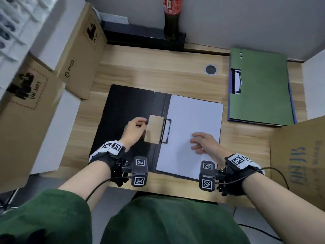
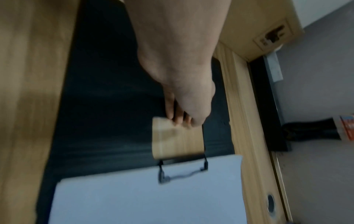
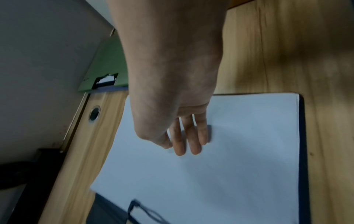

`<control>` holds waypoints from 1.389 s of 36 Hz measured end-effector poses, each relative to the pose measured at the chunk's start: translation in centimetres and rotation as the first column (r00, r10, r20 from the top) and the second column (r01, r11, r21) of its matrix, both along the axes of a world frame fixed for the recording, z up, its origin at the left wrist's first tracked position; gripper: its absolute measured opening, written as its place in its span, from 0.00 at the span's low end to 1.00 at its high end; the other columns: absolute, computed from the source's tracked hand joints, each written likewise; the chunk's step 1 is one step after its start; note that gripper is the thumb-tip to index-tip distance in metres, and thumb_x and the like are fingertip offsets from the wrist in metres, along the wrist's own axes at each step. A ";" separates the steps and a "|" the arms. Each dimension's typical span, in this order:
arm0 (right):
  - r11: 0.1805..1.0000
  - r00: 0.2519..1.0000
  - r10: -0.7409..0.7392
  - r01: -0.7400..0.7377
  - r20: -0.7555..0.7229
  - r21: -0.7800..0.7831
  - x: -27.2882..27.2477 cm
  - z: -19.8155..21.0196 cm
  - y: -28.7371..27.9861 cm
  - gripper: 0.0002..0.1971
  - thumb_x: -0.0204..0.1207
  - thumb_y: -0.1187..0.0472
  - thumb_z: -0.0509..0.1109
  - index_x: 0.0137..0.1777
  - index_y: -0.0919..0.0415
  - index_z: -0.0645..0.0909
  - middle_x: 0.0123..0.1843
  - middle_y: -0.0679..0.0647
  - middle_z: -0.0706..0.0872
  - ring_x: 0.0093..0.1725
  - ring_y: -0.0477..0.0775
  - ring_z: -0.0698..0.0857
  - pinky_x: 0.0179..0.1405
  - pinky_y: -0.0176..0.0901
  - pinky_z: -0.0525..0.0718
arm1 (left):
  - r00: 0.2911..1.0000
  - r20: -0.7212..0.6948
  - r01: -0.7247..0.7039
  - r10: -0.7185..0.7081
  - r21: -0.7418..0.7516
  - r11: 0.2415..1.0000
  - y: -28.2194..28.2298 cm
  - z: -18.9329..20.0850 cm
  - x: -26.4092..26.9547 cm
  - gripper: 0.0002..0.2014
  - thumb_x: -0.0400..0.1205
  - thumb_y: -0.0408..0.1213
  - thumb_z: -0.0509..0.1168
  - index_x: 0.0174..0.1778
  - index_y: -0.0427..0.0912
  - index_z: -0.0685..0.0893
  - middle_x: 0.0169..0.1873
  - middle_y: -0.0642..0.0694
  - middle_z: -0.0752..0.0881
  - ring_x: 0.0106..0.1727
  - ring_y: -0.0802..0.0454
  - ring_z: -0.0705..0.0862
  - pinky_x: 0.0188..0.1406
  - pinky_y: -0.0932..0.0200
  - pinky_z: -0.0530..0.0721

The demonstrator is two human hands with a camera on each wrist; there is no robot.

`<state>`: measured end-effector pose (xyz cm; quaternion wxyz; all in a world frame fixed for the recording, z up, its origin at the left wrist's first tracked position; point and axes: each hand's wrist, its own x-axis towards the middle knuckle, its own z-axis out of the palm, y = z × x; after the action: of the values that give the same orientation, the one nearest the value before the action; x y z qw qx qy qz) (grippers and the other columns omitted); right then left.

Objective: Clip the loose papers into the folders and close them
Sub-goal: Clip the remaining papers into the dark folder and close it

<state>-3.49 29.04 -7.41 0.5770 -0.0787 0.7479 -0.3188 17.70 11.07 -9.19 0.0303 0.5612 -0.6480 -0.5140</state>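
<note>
A black folder lies open on the wooden desk. A stack of white paper fills its right half, and the black wire clip lies down on the paper's left edge. The left cover has a rectangular cutout through which the desk shows. My left hand curls its fingers over the cutout's left edge and grips the cover there. My right hand rests flat on the paper with straight fingers. A closed green folder lies at the far right.
Cardboard boxes stand along the left edge, and another box sits at the right. A cola bottle stands on a black strip at the back. A round cable hole lies between the two folders.
</note>
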 end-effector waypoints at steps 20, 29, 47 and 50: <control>0.996 0.995 0.083 -0.085 -0.050 -0.038 8.5 0.8 -8.1 0.19 0.83 0.60 0.58 0.74 0.55 0.69 0.57 0.53 0.80 0.56 0.52 0.78 0.62 0.51 0.76 | 0.938 -0.011 -0.341 0.347 0.158 0.927 -5.3 3.4 16.1 0.17 0.83 0.34 0.66 0.69 0.42 0.79 0.64 0.45 0.83 0.60 0.49 0.83 0.53 0.58 0.80; 0.973 0.992 0.109 -0.093 0.062 -0.211 10.9 4.4 -9.6 0.14 0.84 0.56 0.58 0.66 0.49 0.79 0.56 0.55 0.84 0.60 0.55 0.84 0.57 0.48 0.77 | 0.913 -0.398 0.067 0.084 0.352 0.934 -6.5 11.3 13.0 0.12 0.84 0.44 0.61 0.56 0.46 0.87 0.51 0.49 0.90 0.49 0.54 0.86 0.54 0.57 0.77; 0.952 0.994 -0.076 0.050 -0.075 -0.301 1.5 7.8 1.4 0.15 0.83 0.61 0.55 0.66 0.54 0.77 0.42 0.46 0.84 0.35 0.41 0.83 0.35 0.35 0.81 | 0.854 -0.298 0.519 -0.427 0.407 0.752 2.0 9.9 -3.6 0.18 0.85 0.53 0.59 0.70 0.58 0.78 0.63 0.53 0.86 0.63 0.53 0.86 0.66 0.56 0.81; 0.969 0.967 -0.214 0.192 -0.138 -0.156 0.0 5.6 4.4 0.21 0.82 0.62 0.57 0.74 0.52 0.68 0.48 0.51 0.80 0.42 0.46 0.78 0.36 0.36 0.74 | 0.924 -0.164 0.383 -0.346 0.364 0.849 2.7 7.7 -4.2 0.12 0.86 0.43 0.61 0.63 0.53 0.81 0.59 0.51 0.86 0.53 0.53 0.83 0.60 0.57 0.80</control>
<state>-3.52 33.46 -1.81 0.4748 -0.0666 0.7697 -0.4216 13.51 13.79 -1.44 -0.1498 0.3983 -0.6254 -0.6540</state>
